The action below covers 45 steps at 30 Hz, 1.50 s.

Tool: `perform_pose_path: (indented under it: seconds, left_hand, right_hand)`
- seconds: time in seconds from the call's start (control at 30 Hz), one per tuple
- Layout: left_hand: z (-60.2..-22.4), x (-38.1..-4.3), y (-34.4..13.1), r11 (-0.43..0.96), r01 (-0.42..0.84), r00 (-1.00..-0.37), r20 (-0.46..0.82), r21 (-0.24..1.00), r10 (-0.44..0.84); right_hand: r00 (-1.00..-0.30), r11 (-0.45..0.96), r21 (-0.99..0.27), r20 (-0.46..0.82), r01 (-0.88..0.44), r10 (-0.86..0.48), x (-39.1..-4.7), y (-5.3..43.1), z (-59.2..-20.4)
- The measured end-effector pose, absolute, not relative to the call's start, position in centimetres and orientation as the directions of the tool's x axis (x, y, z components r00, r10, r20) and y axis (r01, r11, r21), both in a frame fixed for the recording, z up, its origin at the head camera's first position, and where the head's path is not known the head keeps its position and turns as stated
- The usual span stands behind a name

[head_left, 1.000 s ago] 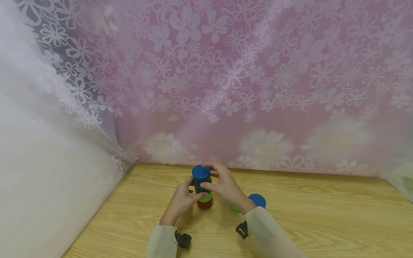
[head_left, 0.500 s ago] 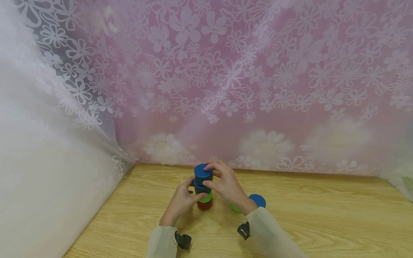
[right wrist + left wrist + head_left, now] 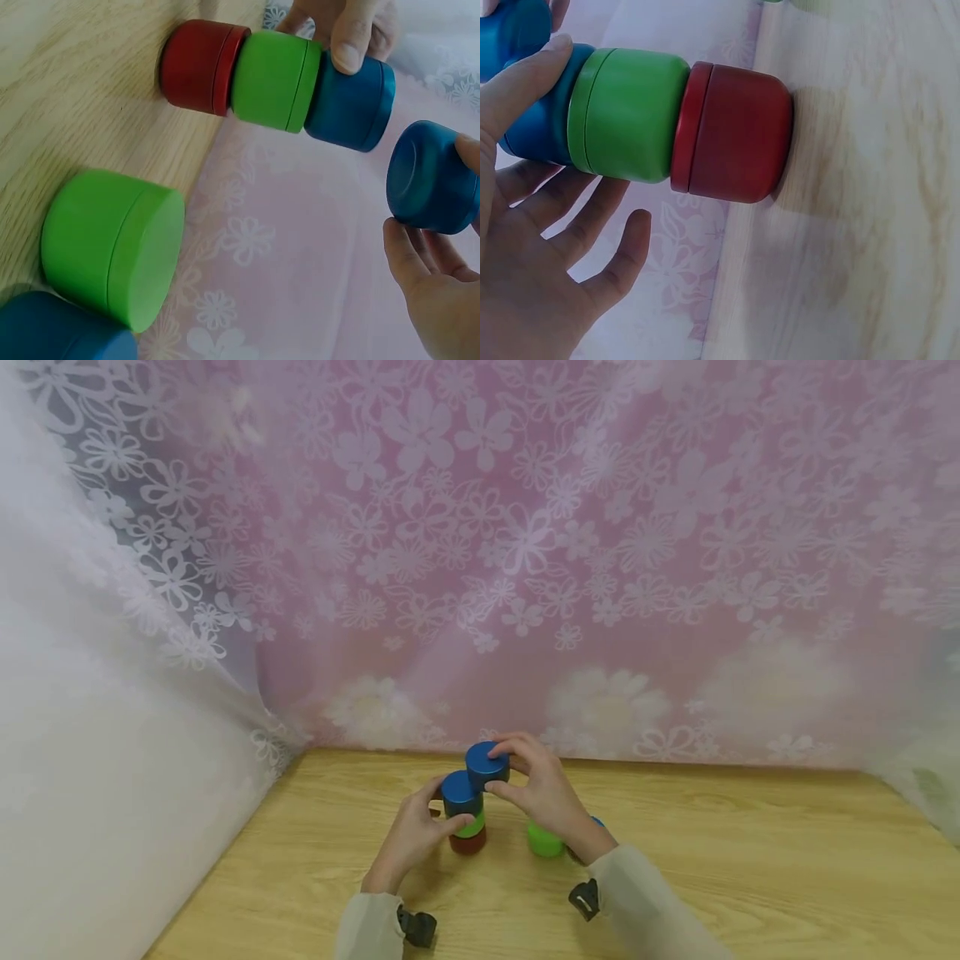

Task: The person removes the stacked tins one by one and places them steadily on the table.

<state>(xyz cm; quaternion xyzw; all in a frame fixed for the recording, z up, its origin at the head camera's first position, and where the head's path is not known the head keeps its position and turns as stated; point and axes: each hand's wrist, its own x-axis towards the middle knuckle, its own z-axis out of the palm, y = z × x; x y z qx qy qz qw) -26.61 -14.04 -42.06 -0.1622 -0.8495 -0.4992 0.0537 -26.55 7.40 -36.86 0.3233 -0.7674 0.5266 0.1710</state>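
Observation:
A stack of lidded metal tins stands near the back of the table: red tin (image 3: 739,139) at the bottom, green tin (image 3: 634,112) above it, blue tin (image 3: 352,105) on top. My left hand (image 3: 411,842) grips the stacked blue tin from the left, thumb in front and fingers behind. Up and to the right of the stack, my right hand (image 3: 547,793) holds a second blue tin (image 3: 427,180) between thumb and fingers. In the right wrist view its underside faces the stack, with a gap between them. In the head view the two blue tins overlap.
Another green tin (image 3: 545,840) stands on the wooden table (image 3: 735,852) right of the stack. Beside it is one more blue tin (image 3: 56,330), mostly hidden by the right forearm in the head view. A pink floral cloth (image 3: 465,568) hangs behind the table's back edge.
My right hand has shifted right with its blue tin, from directly over the stack to beside and above it. The left hand keeps its grip. The head view has shifted slightly.

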Motion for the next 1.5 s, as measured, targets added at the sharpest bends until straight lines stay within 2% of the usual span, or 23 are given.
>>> perform_pose_path:
  seconds: [0.87, 1.5]
  left_hand:
    - [-42.2, -26.6, -13.9, 0.474, 0.372, -0.927, 0.295, 0.798, 0.23]
    - [-42.4, -26.7, -14.1, 0.477, 0.378, -0.925, 0.301, 0.793, 0.233]
  right_hand:
    - [-0.767, 0.223, -0.739, 0.571, -0.635, -0.291, -25.9, 11.2, -37.1]
    - [-0.774, 0.297, -0.714, 0.584, -0.634, -0.247, -25.8, 13.9, -37.5]
